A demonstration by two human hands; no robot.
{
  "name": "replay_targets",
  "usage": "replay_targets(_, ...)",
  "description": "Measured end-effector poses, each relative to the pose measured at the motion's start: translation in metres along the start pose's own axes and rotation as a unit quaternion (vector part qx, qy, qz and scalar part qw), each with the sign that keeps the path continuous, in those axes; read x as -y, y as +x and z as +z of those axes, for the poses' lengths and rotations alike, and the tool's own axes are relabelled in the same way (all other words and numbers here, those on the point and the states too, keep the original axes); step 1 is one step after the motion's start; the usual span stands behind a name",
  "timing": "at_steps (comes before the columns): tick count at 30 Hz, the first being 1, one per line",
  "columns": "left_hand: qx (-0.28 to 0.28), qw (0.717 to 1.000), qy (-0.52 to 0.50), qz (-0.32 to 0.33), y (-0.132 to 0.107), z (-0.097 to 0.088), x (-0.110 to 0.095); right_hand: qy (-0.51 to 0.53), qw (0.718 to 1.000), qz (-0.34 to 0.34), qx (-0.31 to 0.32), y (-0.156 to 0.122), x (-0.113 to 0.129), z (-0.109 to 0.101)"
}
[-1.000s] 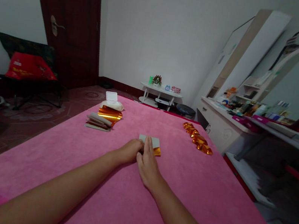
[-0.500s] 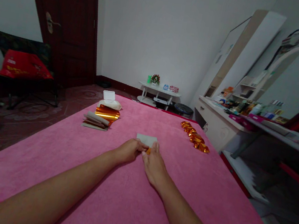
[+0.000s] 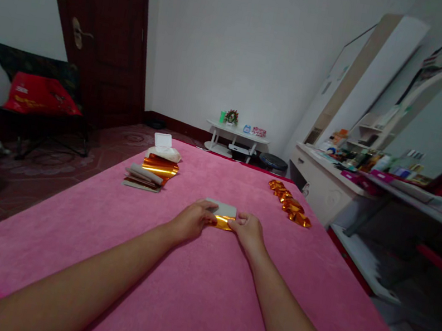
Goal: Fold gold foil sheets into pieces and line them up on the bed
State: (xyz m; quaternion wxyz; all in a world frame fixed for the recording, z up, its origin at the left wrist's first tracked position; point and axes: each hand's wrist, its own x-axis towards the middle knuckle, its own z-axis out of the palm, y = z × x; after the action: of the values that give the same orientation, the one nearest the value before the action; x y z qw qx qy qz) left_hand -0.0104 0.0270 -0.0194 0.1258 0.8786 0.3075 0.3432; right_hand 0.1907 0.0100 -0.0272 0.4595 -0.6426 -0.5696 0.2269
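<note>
A small sheet of gold foil paper [image 3: 223, 214], grey on its back, lies on the pink cloth [image 3: 191, 290] in the middle of the bed. My left hand [image 3: 191, 220] pinches its left end with the fingers closed on it. At the sheet's right end my right hand [image 3: 249, 229] pinches it the same way. The near edge shows a shiny gold fold between my two hands.
A stack of gold and grey foil sheets [image 3: 151, 172] sits at the far left with a white tissue pack [image 3: 164, 148] behind it. A row of several folded gold pieces [image 3: 291, 203] lies at the far right. A desk [image 3: 328, 183] stands beyond the bed's right edge.
My right hand has slid from the sheet's middle to its right end. The near edge now shows a gold strip folded up between my hands.
</note>
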Motion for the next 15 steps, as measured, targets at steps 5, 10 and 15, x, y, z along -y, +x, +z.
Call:
replay_targets(5,-0.030,0.997,0.021,-0.068,-0.002,0.003,0.010,0.072,0.996,0.030,0.036,0.000,0.002,-0.001)
replay_targets(10,-0.059,0.989,-0.053,-0.121,-0.003,0.007,0.019,0.114,0.991,0.036,0.052,-0.003,0.006,-0.002)
replay_targets(15,-0.106,0.931,-0.285,-0.202,0.002,0.000,0.011,0.160,0.986,-0.008,0.038,-0.010,0.012,0.000)
